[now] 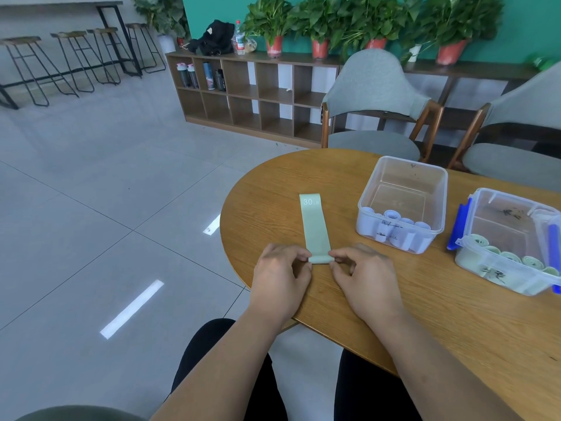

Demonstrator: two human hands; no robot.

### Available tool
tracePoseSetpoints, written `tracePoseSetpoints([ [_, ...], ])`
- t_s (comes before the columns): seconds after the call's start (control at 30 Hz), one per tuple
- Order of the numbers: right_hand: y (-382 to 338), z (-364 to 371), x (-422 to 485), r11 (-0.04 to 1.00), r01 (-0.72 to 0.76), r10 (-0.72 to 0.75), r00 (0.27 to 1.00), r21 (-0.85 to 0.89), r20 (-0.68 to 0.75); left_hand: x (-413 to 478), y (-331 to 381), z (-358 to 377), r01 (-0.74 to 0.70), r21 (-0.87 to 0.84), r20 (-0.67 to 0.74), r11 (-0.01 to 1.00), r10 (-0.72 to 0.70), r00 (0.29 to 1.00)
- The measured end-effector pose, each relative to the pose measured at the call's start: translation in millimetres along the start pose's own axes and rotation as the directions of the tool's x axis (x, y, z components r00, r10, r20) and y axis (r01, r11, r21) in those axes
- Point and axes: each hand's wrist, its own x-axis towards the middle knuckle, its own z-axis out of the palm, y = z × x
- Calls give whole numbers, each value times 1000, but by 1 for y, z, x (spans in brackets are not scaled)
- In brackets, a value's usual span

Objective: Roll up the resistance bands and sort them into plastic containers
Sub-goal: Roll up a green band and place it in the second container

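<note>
Left hand (280,268) & right hand (365,270) each pinch near end of green band (315,226), laid flat on table (394,314). Judged light, soft, springy; grip roll at side edges w/ fingertips.

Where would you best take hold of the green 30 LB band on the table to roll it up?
At its near end, from both long edges. The green band lies flat, running away from the person, and that end is already curled into a small roll. The left hand and right hand pinch it there, one per side, so it can probably roll straight forward.
</note>
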Motion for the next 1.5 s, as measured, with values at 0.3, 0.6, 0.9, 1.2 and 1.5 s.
tracePoseSetpoints([
  [0.3, -4, -5, -2, 987, -92, 90, 996, 134, 20, -1, 2, -3, 24, -53, -8, 998, -25, 1000],
  [0.6, -1, -1, -1, 998, -37, 37, 999, 58, -14, -1, 2, 0, -2, -9, -17, 1000, 2, 1000],
  [0.9, 0, 4, -2, 998, -1, 1, 1000, -65, 0, 0, 1, 0, 11, -24, -7, 1000, -11, 1000],
  [1.2, -6, 2, -3, 996, 15, -16, 1000, -83, -13, 1, 3, 1, -14, 18, -5, 1000, 14, 1000],
  [1.5, -3, 4, -1, 995, 14, -15, 1000, -102, -7, 3, 3, 1, 32, 2, 4, 999, -32, 999],
])
